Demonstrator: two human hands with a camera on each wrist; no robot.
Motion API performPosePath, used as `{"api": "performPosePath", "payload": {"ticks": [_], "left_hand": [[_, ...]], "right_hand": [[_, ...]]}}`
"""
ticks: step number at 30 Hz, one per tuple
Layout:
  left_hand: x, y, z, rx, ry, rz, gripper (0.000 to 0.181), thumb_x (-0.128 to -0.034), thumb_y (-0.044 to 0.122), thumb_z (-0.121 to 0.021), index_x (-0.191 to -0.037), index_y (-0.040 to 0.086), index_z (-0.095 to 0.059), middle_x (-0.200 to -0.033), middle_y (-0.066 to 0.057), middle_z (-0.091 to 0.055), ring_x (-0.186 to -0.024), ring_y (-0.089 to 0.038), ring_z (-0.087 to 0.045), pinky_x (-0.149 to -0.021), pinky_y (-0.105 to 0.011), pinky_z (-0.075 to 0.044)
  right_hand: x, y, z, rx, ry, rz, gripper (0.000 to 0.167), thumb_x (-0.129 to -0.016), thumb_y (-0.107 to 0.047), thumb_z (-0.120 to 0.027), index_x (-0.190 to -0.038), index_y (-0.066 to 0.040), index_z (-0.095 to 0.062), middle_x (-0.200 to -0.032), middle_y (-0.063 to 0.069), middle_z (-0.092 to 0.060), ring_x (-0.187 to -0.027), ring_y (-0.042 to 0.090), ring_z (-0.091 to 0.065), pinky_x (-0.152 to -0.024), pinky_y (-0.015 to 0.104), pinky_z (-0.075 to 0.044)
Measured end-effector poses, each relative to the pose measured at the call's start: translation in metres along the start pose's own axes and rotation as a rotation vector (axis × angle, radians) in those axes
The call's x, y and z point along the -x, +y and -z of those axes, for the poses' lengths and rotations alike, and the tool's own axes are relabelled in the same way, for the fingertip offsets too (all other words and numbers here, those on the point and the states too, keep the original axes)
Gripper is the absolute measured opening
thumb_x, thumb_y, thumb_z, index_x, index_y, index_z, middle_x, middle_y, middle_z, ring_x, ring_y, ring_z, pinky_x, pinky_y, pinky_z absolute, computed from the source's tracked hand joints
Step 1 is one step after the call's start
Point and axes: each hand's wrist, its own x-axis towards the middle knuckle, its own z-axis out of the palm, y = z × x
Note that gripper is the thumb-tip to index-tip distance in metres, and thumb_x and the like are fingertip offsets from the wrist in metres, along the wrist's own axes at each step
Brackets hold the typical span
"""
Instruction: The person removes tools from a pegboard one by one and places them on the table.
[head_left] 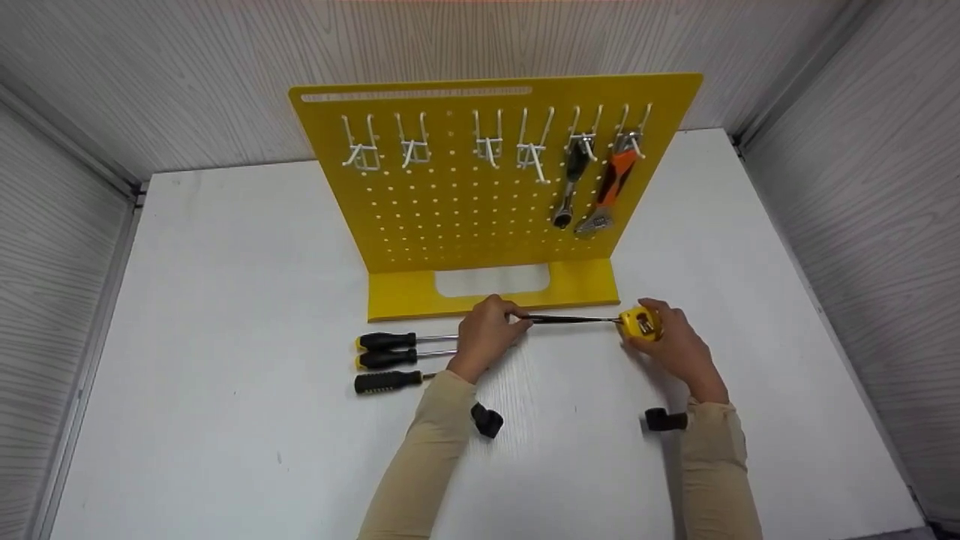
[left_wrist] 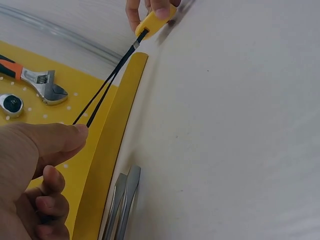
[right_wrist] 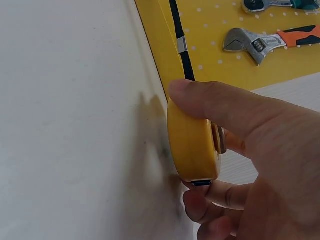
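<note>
The left hand (head_left: 487,335) pinches a black strap (head_left: 574,319) stretched from one yellow tape measure (head_left: 636,324), which the right hand (head_left: 681,346) grips near the pegboard's right front corner. Three black-handled screwdrivers (head_left: 388,359) lie on the white worktop (head_left: 247,300), partly hidden behind the left hand. The yellow pegboard (head_left: 401,289) bears six white hooks (head_left: 489,146), one ratchet wrench (head_left: 577,166) and one adjustable wrench (head_left: 616,176).

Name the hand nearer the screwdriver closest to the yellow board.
Left. The left hand covers the tip end of that screwdriver in the head view; the right hand is farther right, holding the tape measure.
</note>
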Motion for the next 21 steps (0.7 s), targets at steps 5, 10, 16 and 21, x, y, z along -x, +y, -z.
{"api": "performPosePath", "payload": {"ticks": [5, 10, 16, 21], "left_hand": [[-0.0008, -0.0018, -0.0025, -0.019, -0.002, 0.009, 0.015, -0.0855, 0.026, -0.072, -0.096, 0.018, -0.078, -0.098, -0.001, -0.068, -0.075, -0.011, -0.053, -0.058, -0.024, -0.037], [0.0004, -0.0018, -0.0018, -0.047, -0.012, -0.001, 0.015, -0.0869, 0.027, -0.070, -0.097, 0.019, -0.078, -0.103, 0.000, -0.069, -0.077, -0.010, -0.055, -0.058, -0.025, -0.039], [-0.0014, -0.0008, 0.0005, -0.078, -0.022, -0.015, 0.016, -0.0875, 0.026, -0.069, -0.098, 0.018, -0.077, -0.109, 0.000, -0.070, -0.077, -0.011, -0.055, -0.061, -0.027, -0.042], [-0.0027, -0.0006, 0.0006, -0.097, -0.036, -0.031, 0.017, -0.0877, 0.026, -0.069, -0.098, 0.016, -0.077, -0.110, -0.001, -0.070, -0.089, -0.013, -0.062, -0.071, -0.031, -0.048]], "right_hand": [[-0.0008, -0.0009, -0.0003, 0.017, 0.016, 0.014, 0.078, -0.087, -0.043, -0.068, -0.151, -0.022, -0.029, -0.138, 0.021, -0.039, -0.114, 0.034, -0.045, -0.104, 0.058, -0.037], [-0.0020, 0.0002, -0.0036, 0.043, 0.056, 0.049, 0.077, -0.087, -0.041, -0.069, -0.150, -0.020, -0.031, -0.134, 0.023, -0.040, -0.110, 0.033, -0.047, -0.098, 0.056, -0.041], [-0.0022, -0.0027, -0.0070, 0.080, 0.095, 0.068, 0.074, -0.087, -0.040, -0.069, -0.149, -0.020, -0.034, -0.130, 0.024, -0.043, -0.105, 0.033, -0.050, -0.094, 0.055, -0.044], [-0.0015, -0.0052, -0.0068, 0.110, 0.117, 0.069, 0.071, -0.088, -0.036, -0.069, -0.148, -0.018, -0.035, -0.127, 0.025, -0.044, -0.102, 0.035, -0.051, -0.092, 0.055, -0.046]]}}
